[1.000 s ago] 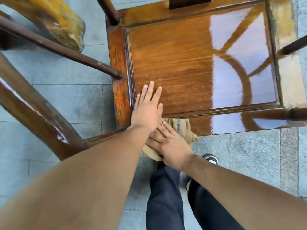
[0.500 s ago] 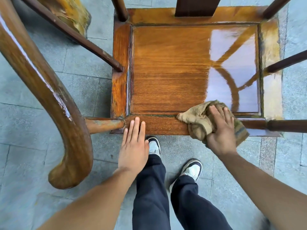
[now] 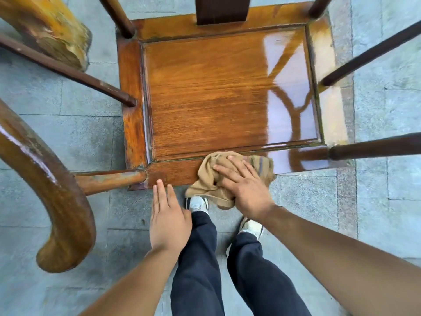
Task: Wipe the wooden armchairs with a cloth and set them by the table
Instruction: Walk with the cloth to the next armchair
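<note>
Cloth, a crumpled tan rag, lies on the front rail of the glossy brown wooden armchair seat, half hanging off the edge. Right hand presses it flat, fingers slightly spread. Left hand hovers at the rail, fingers straight and together. Risk: the overhanging rag could slip off onto the grey stone floor and pick up grit.

Cloth on armchair seat's front rail, under right hand; left hand left of it.
</note>
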{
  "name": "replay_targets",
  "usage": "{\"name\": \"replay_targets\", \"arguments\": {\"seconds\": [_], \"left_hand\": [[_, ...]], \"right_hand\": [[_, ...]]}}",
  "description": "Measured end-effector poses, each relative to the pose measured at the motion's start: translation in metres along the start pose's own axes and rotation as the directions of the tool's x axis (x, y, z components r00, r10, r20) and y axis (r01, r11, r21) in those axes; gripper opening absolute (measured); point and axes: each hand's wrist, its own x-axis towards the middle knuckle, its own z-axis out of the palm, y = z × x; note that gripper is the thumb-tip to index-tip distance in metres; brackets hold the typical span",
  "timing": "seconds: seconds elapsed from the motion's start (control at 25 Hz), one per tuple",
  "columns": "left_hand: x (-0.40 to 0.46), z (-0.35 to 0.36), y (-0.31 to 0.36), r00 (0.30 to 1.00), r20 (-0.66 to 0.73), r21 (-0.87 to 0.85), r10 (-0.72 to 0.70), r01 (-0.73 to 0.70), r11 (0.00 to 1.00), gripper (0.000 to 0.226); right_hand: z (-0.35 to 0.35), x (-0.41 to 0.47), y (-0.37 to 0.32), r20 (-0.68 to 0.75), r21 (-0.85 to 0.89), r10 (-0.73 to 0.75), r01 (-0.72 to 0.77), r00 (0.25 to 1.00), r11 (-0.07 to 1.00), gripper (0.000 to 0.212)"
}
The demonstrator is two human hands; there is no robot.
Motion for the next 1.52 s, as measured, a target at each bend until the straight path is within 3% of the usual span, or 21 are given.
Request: {"name": "replay_targets", "arguments": {"seconds": [0.08,0.16,0.24,0.36,0.48,0.68,0.76,0.84,0.88,0.96,1.08,1.32,1.4,1.52], "left_hand": [[-0.002,-0.004,0.023,0.999,0.023,-0.026,-0.038,0.039,0.999,0.07],[-0.006,-0.007,0.051,0.997,0.072,-0.031,0.036,-0.034,0.999,0.067],[-0.01,-0.009,0.084,0.969,0.154,0.006,0.192,-0.195,0.981,0.065],[-0.021,-0.02,0.139,0.899,0.246,0.06,0.361,-0.386,0.921,0.064],[-0.032,-0.037,0.184,0.853,0.277,0.119,0.442,-0.487,0.865,0.061],[-0.075,-0.085,0.266,0.792,0.259,0.136,0.552,-0.596,0.791,0.061],[-0.101,-0.105,0.293,0.709,0.27,0.142,0.651,-0.699,0.701,0.059],[-0.128,-0.121,0.318,0.546,0.33,0.168,0.77,-0.837,0.521,0.056],[-0.141,-0.129,0.33,0.457,0.37,0.185,0.808,-0.889,0.418,0.055],[-0.161,-0.142,0.358,0.347,0.419,0.199,0.839,-0.937,0.288,0.054],[-0.181,-0.16,0.411,0.277,0.44,0.229,0.854,-0.954,0.191,0.052],[-0.19,-0.182,0.555,0.312,0.383,0.326,0.869,-0.926,0.189,0.055],[-0.189,-0.185,0.609,0.345,0.343,0.366,0.874,-0.906,0.214,0.053],[-0.188,-0.189,0.677,0.417,0.266,0.431,0.869,-0.858,0.28,0.056]], "right_hand": [[-0.011,-0.039,0.029,-0.017,0.057,0.21,-0.209,0.977,0.976,0.059],[-0.022,-0.077,0.049,-0.004,0.141,0.457,-0.452,0.889,0.881,0.057],[-0.031,-0.106,0.066,0.013,0.178,0.646,-0.638,0.763,0.75,0.057],[-0.051,-0.145,0.089,0.055,0.421,0.854,-0.787,0.518,0.45,0.046],[-0.069,-0.18,0.089,0.129,0.661,0.933,-0.73,0.337,0.172,0.034],[-0.109,-0.245,0.062,0.196,0.81,0.968,-0.582,0.159,-0.069,0.027],[-0.127,-0.27,0.048,0.262,0.829,0.963,-0.526,0.067,-0.189,0.02],[-0.149,-0.296,0.033,0.295,0.852,0.955,-0.45,-0.007,-0.267,0.018],[-0.162,-0.31,0.028,0.292,0.865,0.955,-0.413,-0.048,-0.285,0.021],[-0.191,-0.336,0.025,0.258,0.886,0.959,-0.369,-0.114,-0.282,0.027],[-0.234,-0.374,0.036,0.192,0.927,0.966,-0.291,-0.176,-0.237,0.027],[-0.308,-0.431,0.119,0.113,0.967,0.982,-0.211,-0.154,-0.144,0.023],[-0.338,-0.444,0.162,0.076,0.974,0.991,-0.207,-0.109,-0.097,0.025],[-0.393,-0.453,0.228,-0.004,0.977,1.0,-0.212,0.018,0.008,0.037]]}}
